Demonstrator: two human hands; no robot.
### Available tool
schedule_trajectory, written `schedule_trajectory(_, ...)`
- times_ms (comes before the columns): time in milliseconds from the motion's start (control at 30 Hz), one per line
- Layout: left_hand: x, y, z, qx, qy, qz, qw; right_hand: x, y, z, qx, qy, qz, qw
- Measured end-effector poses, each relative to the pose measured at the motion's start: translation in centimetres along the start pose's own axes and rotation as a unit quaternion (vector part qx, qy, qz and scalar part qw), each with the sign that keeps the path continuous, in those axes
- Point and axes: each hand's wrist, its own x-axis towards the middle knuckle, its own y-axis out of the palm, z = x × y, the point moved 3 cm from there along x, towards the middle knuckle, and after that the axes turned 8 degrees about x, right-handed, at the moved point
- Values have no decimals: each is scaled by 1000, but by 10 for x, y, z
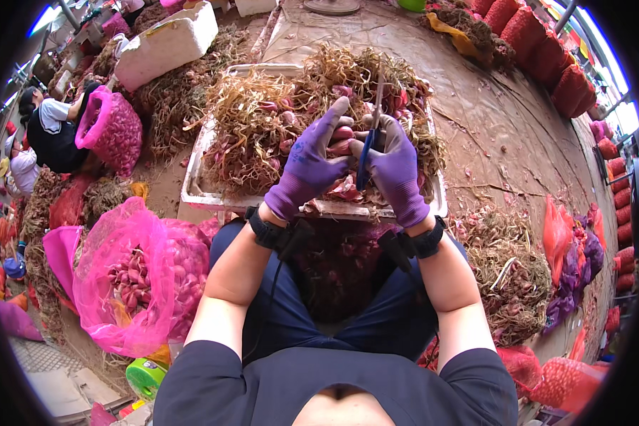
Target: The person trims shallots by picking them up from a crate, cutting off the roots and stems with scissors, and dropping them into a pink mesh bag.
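Two reddish bulbs [341,148] appear gripped by the left hand's [309,167] fingers above the white tray [216,201]; the right hand's [396,167] fingers close around a blue-handled cutter [364,162]. Probable step: trimming. Next move calls for aligning blade with stem. Dry, stringy stalks [238,160] fill the tray; left of it, a pink mesh bag [160,263] bulges.

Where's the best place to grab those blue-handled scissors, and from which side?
I'd grip the scissors by their blue handles, coming from the near right, as the gloved right hand does. The slim metal blade end points forward, toward the picture's top, so that hold likely stays clear of the edge.
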Motion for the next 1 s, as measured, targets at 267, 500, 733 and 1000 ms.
schedule_trajectory(267,0,1,-1,-158,-70,62,983,9,-14,-4,33,42,-29,998)
schedule_trajectory(500,1,-8,-16,-178,-31,83,980,11,-18,17,113,129,2,985)
schedule_trajectory(733,0,-5,5,-117,4,83,990,5,-2,9,162,112,100,975)
schedule_trajectory(1000,-3,-2,10,-197,-169,47,965,2,-2,6,105,-7,-27,994)
